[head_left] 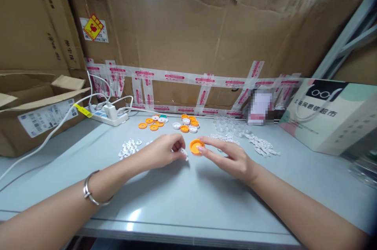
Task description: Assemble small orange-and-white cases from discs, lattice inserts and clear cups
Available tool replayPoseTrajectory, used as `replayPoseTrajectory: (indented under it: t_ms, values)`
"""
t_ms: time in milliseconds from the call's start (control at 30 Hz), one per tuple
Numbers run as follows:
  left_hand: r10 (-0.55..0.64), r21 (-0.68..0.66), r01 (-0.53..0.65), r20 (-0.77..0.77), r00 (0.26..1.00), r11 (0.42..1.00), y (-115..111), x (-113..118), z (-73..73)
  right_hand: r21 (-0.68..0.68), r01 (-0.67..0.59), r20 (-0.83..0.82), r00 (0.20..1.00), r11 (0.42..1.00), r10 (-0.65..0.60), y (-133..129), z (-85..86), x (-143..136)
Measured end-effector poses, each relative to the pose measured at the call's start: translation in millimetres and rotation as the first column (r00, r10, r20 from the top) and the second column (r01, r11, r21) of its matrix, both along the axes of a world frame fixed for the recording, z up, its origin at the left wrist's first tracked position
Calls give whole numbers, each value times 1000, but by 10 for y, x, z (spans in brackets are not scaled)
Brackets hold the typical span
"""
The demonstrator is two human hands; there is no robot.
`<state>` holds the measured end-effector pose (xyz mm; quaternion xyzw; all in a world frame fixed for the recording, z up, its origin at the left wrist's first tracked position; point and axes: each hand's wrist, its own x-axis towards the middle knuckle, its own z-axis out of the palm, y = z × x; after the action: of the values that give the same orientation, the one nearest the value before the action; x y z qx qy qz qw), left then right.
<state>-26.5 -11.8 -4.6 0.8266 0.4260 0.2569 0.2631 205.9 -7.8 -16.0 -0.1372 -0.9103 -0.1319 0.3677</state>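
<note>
Between the thumb and fingers of my right hand (231, 156) is an orange round plastic cap (196, 147), its hollow side facing me. My left hand (166, 150) pinches a small white plastic piece (184, 154) just left of the cap; its exact shape is blurred. Left of that hand lies a pile of small white pegged discs (129, 148). Behind the hands are a group of orange and white round caps (185, 123) and a group of orange, white and green rings (153, 122). Flat white parts (260, 145) lie beyond my right hand, some hidden by it.
Clear plastic pieces (228, 124) sit at the back right, near a paper bag (326, 116). A power strip (108, 114) with white cables and an open cardboard box (38, 112) stand left. A large taped carton (188, 38) walls the back of the grey table (176, 207).
</note>
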Motion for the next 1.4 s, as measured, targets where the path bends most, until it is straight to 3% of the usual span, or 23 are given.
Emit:
replayPoseTrajectory:
  t_ms: [100,200,267,367,467,533,700,933,1100,1300,1400]
  values:
    - [35,63,-51,243,969,997,-33,-75,228,-40,-18,-33,999,999,16,-58,34,-28]
    - [-80,114,30,471,878,993,-132,-61,389,-22,-44,-13,999,999,44,-103,81,-49]
    - [-136,131,82,487,863,988,-209,-12,420,104,-101,11,995,989,100,-117,117,-45]
    - [-124,116,78,480,869,990,-296,61,393,290,-131,-21,989,948,143,-138,172,-26]
    - [-115,103,70,536,836,992,-345,96,359,351,-141,-43,985,926,166,-208,230,-33]
    - [-131,140,64,541,831,988,-372,105,357,304,-142,-53,985,942,166,-289,267,-64]
    - [-194,278,61,480,856,959,-410,115,390,11,-84,-169,982,996,85,-453,304,-155]
    - [-281,467,93,352,893,879,-404,82,423,-46,-71,-205,977,996,60,-448,288,-149]
    - [-240,554,49,279,930,831,-441,90,437,-89,-58,-229,973,994,37,-471,284,-136]
    - [-138,415,-76,461,877,907,-497,141,416,-162,-116,-273,960,980,68,-477,358,-188]
    - [-130,384,-80,490,862,920,-494,155,417,-158,-132,-308,948,979,78,-473,377,-227]
